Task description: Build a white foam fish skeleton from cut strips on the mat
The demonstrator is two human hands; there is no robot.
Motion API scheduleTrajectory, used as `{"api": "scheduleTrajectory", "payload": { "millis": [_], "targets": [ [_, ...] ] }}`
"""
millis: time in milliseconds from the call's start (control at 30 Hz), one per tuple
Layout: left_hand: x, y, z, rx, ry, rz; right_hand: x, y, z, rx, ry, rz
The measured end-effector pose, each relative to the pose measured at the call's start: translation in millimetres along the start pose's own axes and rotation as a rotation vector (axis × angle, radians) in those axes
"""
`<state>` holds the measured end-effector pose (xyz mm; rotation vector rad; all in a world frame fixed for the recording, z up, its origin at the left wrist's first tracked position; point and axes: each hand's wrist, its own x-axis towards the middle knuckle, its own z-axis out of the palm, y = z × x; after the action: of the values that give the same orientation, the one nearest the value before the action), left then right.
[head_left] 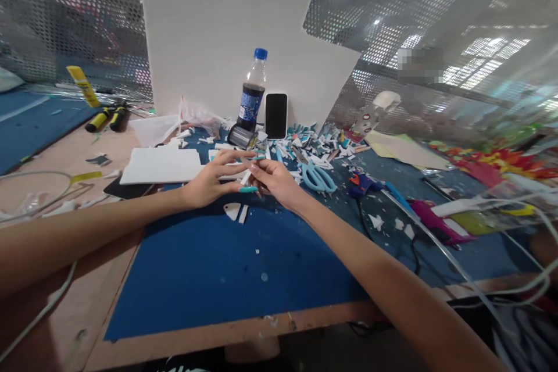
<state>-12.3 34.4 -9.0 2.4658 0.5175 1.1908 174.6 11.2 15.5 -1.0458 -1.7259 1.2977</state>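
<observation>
Well in from the bench's near edge (196, 339), the left hand (210, 184) meets the right hand (279, 184); what either pinches, I can't tell.

Craft workshop, seemingly: scattered offcuts (320, 154), scissors (317, 178), yellow-black-handled tool (99, 120), speckled blue mat (244, 279).

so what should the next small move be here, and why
Perhaps lower the small white piece toward the white pointed piece and white strip: the left hand and right hand seem to meet around it, and those two lie just below them on the blue mat, with bare surface alongside.
</observation>
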Motion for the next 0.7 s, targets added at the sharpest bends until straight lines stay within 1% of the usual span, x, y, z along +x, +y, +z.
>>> {"api": "scheduleTrajectory", "payload": {
  "millis": [67, 167, 233, 267, 333, 367, 433, 567, 700],
  "targets": [
    [-1, 1, -0.8, 0.024, 0.03, 0.008, -5, -1, -5, -0.035, -0.01, -0.002],
    [-6, 7, -3.6, 0.066, 0.164, 0.025, -16, 0, -14, -0.124, -0.033, -0.008],
    [-11, 15, -4.7, 0.107, 0.22, 0.101, -24, 3, -20, -0.206, -0.047, -0.015],
    [-14, 20, -4.4, 0.134, 0.214, 0.167, -27, 6, -22, -0.247, -0.052, -0.019],
    [-19, 34, -1.6, 0.291, 0.081, 0.373, -33, 11, -25, -0.324, -0.059, -0.023],
    [-21, 41, 0.7, 0.37, 0.054, 0.444, -35, 13, -25, -0.358, -0.061, -0.024],
    [-25, 56, 6.0, 0.433, 0.06, 0.521, -38, 16, -23, -0.416, -0.065, -0.028],
    [-32, 81, 14.8, 0.519, 0.004, 0.408, -41, 18, -20, -0.494, -0.074, -0.062],
    [-35, 89, 19.0, 0.569, -0.011, 0.348, -41, 21, -22, -0.569, -0.119, -0.148]
  ]
}}
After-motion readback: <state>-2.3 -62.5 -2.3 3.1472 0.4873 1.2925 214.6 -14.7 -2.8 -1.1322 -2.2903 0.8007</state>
